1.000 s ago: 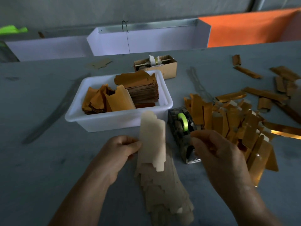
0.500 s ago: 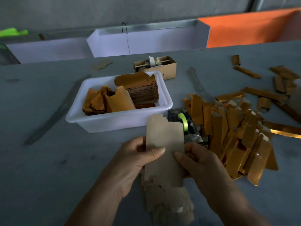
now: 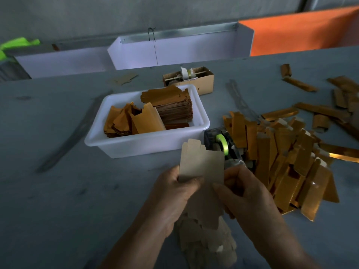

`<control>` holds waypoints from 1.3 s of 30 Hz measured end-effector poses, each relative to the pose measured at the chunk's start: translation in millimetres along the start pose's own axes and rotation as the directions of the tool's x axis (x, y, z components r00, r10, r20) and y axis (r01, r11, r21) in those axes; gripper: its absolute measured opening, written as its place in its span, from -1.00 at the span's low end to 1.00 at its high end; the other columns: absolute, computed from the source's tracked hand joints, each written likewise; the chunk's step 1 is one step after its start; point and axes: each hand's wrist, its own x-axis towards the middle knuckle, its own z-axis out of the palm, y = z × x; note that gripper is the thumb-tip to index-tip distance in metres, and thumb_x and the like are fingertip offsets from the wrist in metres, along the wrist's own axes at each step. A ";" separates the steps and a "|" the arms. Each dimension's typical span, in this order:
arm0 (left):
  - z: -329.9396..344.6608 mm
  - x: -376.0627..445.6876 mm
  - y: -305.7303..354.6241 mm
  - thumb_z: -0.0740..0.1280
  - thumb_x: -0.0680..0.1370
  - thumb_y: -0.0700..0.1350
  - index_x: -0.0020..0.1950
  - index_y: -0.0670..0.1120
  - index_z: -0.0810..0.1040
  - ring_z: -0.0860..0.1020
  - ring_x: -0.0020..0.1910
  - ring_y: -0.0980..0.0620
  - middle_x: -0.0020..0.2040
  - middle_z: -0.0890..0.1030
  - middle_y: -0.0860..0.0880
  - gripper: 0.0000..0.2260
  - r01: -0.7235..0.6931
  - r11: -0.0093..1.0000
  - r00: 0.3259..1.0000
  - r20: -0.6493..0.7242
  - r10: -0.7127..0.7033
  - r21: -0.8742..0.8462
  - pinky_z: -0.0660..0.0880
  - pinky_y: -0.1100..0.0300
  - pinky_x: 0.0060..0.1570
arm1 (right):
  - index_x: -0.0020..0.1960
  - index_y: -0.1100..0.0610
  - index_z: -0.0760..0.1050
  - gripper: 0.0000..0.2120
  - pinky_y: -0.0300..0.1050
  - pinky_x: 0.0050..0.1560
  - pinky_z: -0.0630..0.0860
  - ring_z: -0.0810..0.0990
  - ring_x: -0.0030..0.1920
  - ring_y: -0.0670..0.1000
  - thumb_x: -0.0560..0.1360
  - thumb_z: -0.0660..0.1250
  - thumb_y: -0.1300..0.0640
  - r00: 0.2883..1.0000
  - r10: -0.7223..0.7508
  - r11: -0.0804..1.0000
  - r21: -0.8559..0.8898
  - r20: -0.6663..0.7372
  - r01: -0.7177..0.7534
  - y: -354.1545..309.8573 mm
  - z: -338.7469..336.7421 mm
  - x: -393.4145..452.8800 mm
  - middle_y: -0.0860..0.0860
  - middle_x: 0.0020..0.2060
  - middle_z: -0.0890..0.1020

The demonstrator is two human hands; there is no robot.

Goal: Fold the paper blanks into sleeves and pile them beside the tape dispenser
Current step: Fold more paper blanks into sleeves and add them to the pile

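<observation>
Your left hand [image 3: 174, 193] and right hand [image 3: 244, 193] are close together, both pinching one tan paper blank [image 3: 202, 167] that you hold upright between them: the left thumb lies across its lower left corner and the right thumb presses on its lower right part, with the right fingers curled behind. Directly under your hands, a loose stack of further blanks [image 3: 207, 241] lies on the grey worktop [image 3: 58, 200], running toward you; the light there is dim, so their edges are hard to separate. Just beyond your right hand, partly hidden by the held blank, stands the tape dispenser [image 3: 223, 144] with its green roll. To the right of your right hand, touching the dispenser's far side, spreads the pile of folded gold sleeves [image 3: 287, 164]. Beyond your left hand sits a white bin [image 3: 136, 146] holding gold blanks, some stacked flat and some leaning. Farther off behind the bin is a small cardboard box [image 3: 196, 78], and well to the right of your hands scattered gold strips [image 3: 330, 111] lie on the worktop.
</observation>
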 end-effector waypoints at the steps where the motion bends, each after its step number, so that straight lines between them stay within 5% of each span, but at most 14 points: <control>1: 0.9 0.6 -0.6 0.44 0.48 -0.12 0.02 0.01 0.64 0.68 -0.13 0.07 -0.15 0.72 0.03 -0.87 -0.006 1.000 1.000 -0.016 0.006 0.005 0.59 0.12 -0.09 | -0.13 -0.03 0.44 -0.82 -0.32 -0.44 0.43 0.55 -0.43 -0.14 0.34 0.35 -0.07 1.000 -0.012 1.000 0.015 -0.006 0.013 -1.8 0.9 -1.1 -0.12 -0.33 0.60; 7: 6.7 -2.1 0.8 0.43 0.47 -0.04 -0.10 0.09 0.65 0.66 -0.21 0.06 -0.22 0.69 0.03 -0.96 -0.045 0.996 0.999 0.022 0.044 0.080 0.58 0.16 -0.25 | -0.11 0.02 0.41 -0.69 -0.18 -0.36 0.56 0.61 -0.38 -0.02 0.38 0.21 -0.22 0.991 -0.118 0.984 0.145 0.071 0.107 -7.4 5.3 -4.8 0.00 -0.33 0.62; 11: 3.5 -4.0 5.8 0.35 0.46 0.10 -0.06 -0.03 0.65 0.64 -0.04 -0.13 -0.10 0.68 -0.13 -0.77 -0.005 0.998 0.987 0.161 -0.005 0.064 0.54 -0.18 0.10 | -0.11 -0.01 0.44 -0.67 -0.24 -0.38 0.53 0.61 -0.35 -0.08 0.34 0.16 -0.24 0.994 -0.101 0.990 0.108 0.044 0.096 -2.1 5.5 -3.3 -0.02 -0.34 0.60; 14: 1.8 -7.4 7.6 0.35 0.44 0.26 -0.03 -0.06 0.64 0.65 -0.02 -0.02 -0.07 0.69 -0.07 -0.61 -0.041 0.994 0.970 0.243 0.014 0.105 0.55 0.01 0.10 | -0.09 -0.03 0.45 -0.74 -0.30 -0.37 0.52 0.61 -0.33 -0.12 0.37 0.17 -0.17 0.993 -0.097 0.995 0.031 0.074 0.095 0.8 2.5 -3.1 -0.02 -0.34 0.60; 17: 2.1 -7.2 7.5 0.36 0.52 0.00 -0.01 -0.01 0.65 0.65 -0.05 0.03 -0.09 0.70 -0.03 -0.86 -0.066 0.990 0.980 0.196 0.041 0.125 0.56 -0.02 0.10 | -0.12 -0.01 0.47 -0.92 -0.27 -0.39 0.51 0.61 -0.36 -0.09 0.45 0.26 0.00 0.996 -0.070 0.997 0.030 0.058 0.068 -1.1 1.9 -2.8 -0.06 -0.33 0.62; 21: -1.4 -7.4 10.0 0.37 0.53 -0.11 -0.03 -0.01 0.67 0.65 -0.01 -0.02 -0.07 0.71 -0.04 -0.91 -0.046 0.991 0.968 0.250 0.013 0.126 0.53 -0.05 0.14 | -0.12 -0.06 0.45 -0.70 -0.25 -0.36 0.53 0.61 -0.32 -0.15 0.27 0.27 -0.22 0.994 0.014 0.999 0.038 -0.111 -0.010 -5.5 -0.4 -1.0 -0.03 -0.34 0.61; 25: -1.7 -8.9 12.7 0.44 0.42 -0.08 -0.06 0.01 0.66 0.67 -0.04 0.03 -0.09 0.71 -0.01 -0.88 -0.037 0.995 0.937 0.349 0.004 0.090 0.54 0.09 0.04 | -0.06 0.05 0.58 -0.66 -0.15 -0.14 0.58 0.67 -0.16 -0.02 0.28 0.30 -0.12 0.981 0.164 0.918 0.348 0.104 -0.190 -9.6 -4.6 1.5 0.06 -0.20 0.69; 28: 0.1 -9.4 10.1 0.46 0.27 0.05 -0.03 0.03 0.62 0.67 -0.06 0.03 -0.11 0.71 0.01 -0.70 -0.040 0.996 0.955 0.295 0.016 0.077 0.56 0.04 0.05 | -0.08 0.14 0.62 -0.72 -0.07 -0.09 0.60 0.68 -0.13 0.08 0.31 0.33 0.01 0.970 0.210 0.848 0.470 0.125 -0.244 -9.2 -5.1 2.4 0.14 -0.18 0.69; 30: 2.9 -11.1 7.6 0.46 0.32 0.10 -0.10 0.10 0.63 0.65 -0.16 0.12 -0.20 0.69 0.08 -0.80 -0.107 0.984 0.975 0.210 0.076 0.139 0.55 0.15 -0.10 | -0.11 0.14 0.61 -0.81 -0.05 -0.12 0.61 0.68 -0.15 0.10 0.36 0.35 0.05 0.973 0.225 0.868 0.441 0.059 -0.228 -8.5 -4.6 4.1 0.15 -0.20 0.68; 32: 6.1 -13.8 7.2 0.46 0.42 0.04 -0.15 0.25 0.63 0.61 -0.27 0.24 -0.26 0.67 0.17 -0.91 -0.173 0.967 0.982 0.111 0.155 0.185 0.53 0.28 -0.23 | -0.14 0.12 0.60 -0.87 -0.10 -0.20 0.61 0.68 -0.20 0.07 0.40 0.35 0.08 0.972 0.236 0.879 0.423 0.018 -0.221 -8.5 -4.8 5.7 0.12 -0.24 0.68; 35: 8.8 -14.8 4.3 0.43 0.48 -0.07 -0.24 0.35 0.62 0.60 -0.26 0.30 -0.23 0.65 0.22 -0.73 -0.239 0.942 0.969 0.004 0.245 0.235 0.52 0.38 -0.24 | -0.10 0.13 0.59 -0.90 -0.11 -0.21 0.62 0.69 -0.21 0.07 0.46 0.32 0.14 0.966 0.256 0.856 0.457 0.032 -0.242 -9.1 -3.4 6.0 0.11 -0.24 0.69; 39: 14.8 -16.9 -0.6 0.37 0.53 -0.08 0.11 0.13 0.65 0.49 -0.10 0.21 -0.16 0.49 0.12 -0.80 -0.342 0.793 0.891 -0.093 0.444 0.504 0.39 0.45 -0.16 | -0.07 0.14 0.58 -0.91 -0.23 -0.29 0.60 0.70 -0.22 0.03 0.48 0.31 0.17 0.959 0.279 0.830 0.490 0.048 -0.266 -7.5 -0.6 4.0 0.09 -0.24 0.70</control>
